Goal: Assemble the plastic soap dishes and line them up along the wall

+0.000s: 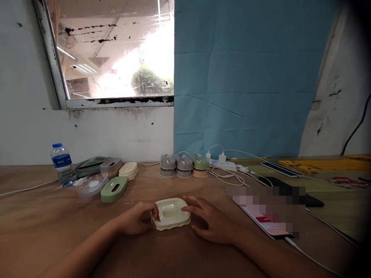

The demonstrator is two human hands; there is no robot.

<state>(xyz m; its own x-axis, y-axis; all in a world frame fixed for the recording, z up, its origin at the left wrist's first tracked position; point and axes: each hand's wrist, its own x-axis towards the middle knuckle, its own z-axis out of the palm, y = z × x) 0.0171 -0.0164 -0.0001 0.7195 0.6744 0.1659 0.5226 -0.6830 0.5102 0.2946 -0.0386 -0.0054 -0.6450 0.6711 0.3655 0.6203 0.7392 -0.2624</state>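
Observation:
A cream, rounded plastic lid (173, 221) with a raised middle and a wavy lower edge lies on the brown table in front of me. My left hand (137, 219) grips its left end, with fingers curled over the rim. At the lid's right end is my right hand (213, 222); its fingers are apart, and the fingertips touch or nearly touch the rim. Behind and to the left sit a green lid (114, 189) with an oval slot and several stacked cream lids (128, 170).
Lunch boxes (184, 166) stand in a row by the wall, beside a power strip (223, 165) with cables. A water bottle (63, 166), a clear container (92, 185) and a green pouch (91, 166) are at left. A tablet (262, 218) charges at right.

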